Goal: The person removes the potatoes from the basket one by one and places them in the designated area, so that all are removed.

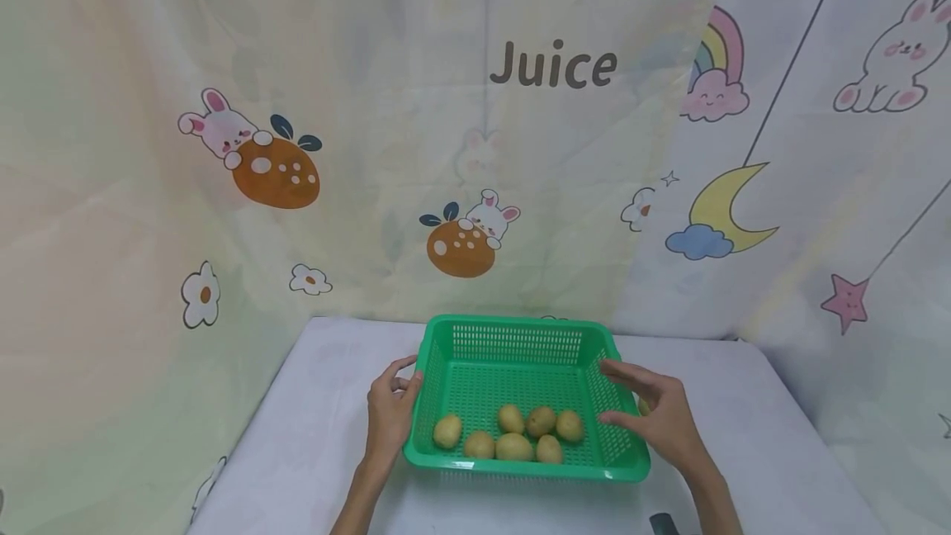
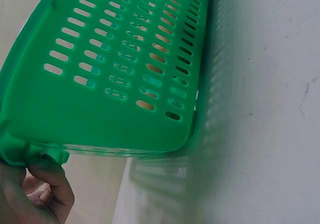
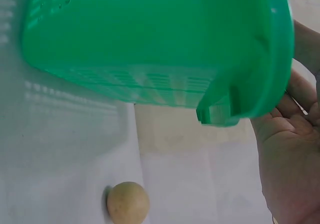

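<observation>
A green plastic basket (image 1: pixel 520 473) with slotted walls is on the white-covered table, several potatoes (image 1: pixel 514 447) lying in its near half. My left hand (image 1: pixel 391 415) grips the basket's left rim, and the left wrist view shows curled fingers (image 2: pixel 52 181) at the rim's corner. Over the right rim, my right hand (image 1: pixel 657 411) is spread, thumb and fingers apart with no potato between them. One more potato (image 3: pixel 128 203) lies on the table outside the basket on the right; in the head view the right hand mostly hides it.
The table (image 1: pixel 750 436) ends at a hanging printed cloth (image 1: pixel 371 147) behind the basket, with more cloth at both sides. A small dark object (image 1: pixel 664 523) shows at the bottom edge of the head view, near the right forearm.
</observation>
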The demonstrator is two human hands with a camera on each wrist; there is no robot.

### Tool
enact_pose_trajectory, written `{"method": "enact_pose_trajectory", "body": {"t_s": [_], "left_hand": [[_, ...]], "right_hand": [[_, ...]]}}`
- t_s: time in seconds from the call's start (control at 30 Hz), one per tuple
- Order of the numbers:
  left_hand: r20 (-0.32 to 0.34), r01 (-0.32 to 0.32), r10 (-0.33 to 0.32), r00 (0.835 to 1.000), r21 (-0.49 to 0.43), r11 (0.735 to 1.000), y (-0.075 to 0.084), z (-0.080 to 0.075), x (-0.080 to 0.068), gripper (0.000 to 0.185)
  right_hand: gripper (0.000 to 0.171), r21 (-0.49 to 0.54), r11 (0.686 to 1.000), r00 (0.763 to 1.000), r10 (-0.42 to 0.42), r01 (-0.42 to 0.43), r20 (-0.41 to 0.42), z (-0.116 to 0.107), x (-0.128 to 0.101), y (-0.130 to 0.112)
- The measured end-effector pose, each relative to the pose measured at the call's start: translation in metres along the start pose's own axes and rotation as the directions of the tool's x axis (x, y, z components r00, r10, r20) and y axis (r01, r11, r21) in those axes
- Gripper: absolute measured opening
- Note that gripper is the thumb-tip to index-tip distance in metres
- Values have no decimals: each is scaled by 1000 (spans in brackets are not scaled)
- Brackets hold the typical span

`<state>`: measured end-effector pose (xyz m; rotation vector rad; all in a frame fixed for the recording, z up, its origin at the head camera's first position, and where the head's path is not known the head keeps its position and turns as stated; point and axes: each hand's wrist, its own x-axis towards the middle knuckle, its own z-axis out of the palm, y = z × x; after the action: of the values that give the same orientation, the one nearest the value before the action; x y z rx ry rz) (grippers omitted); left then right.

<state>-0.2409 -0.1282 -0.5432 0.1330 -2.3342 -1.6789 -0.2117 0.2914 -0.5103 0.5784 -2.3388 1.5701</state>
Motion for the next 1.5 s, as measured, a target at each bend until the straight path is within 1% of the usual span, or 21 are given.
{"method": "enact_pose_trajectory", "body": {"t_s": [0.2,0.3,0.43,0.53,0.63,0.8,0.87,1.0,1.1,1.17,1.3,1.33,1.5], "left_hand": [[-3,1,-1,1000,-6,1000,-2,1,1,34],[1,-1,1,1000,-7,1000,-2,2,1,34],[0,-2,2,1000,-5,1000,-1,1,0,34],[-2,2,-2,1000,-7,1000,-1,1,0,35],[-2,7,-7,1000,-14,1000,0,0,-1,35],[-1,4,-4,1000,-12,1000,-1,0,-1,35],[-5,7,-7,1000,-5,1000,-1,1,-1,34],[-9,7,-7,1000,-1,1000,-1,1,0,34],[-8,0,0,1000,2,1000,0,1,0,34],[-7,0,0,1000,5,1000,0,1,0,34],[-9,2,-2,1000,3,1000,-1,1,-1,34],[-8,2,-2,1000,1,1000,-1,1,-1,34],[-2,-3,3,1000,0,1000,1,1,0,34]], "right_hand": [[76,-3,1000,1000,9,-8,22,8,1,0],[78,-16,1000,1000,12,-12,18,11,0,1],[81,-47,999,999,25,-24,21,16,-2,2],[83,-98,994,998,49,-46,30,20,-2,1],[86,-179,981,996,83,-77,29,24,-3,-2],[87,-302,946,992,128,-115,22,30,-1,-9],[87,-334,935,991,134,-117,27,32,1,-11],[86,-363,924,988,146,-120,45,34,3,-14],[86,-366,920,981,181,-144,69,35,5,-16],[86,-371,911,971,225,-180,82,37,6,-16],[86,-403,886,950,294,-231,103,41,10,-16],[86,-413,880,947,301,-233,109,42,11,-16],[87,-425,875,937,318,-232,145,45,13,-19]]}}
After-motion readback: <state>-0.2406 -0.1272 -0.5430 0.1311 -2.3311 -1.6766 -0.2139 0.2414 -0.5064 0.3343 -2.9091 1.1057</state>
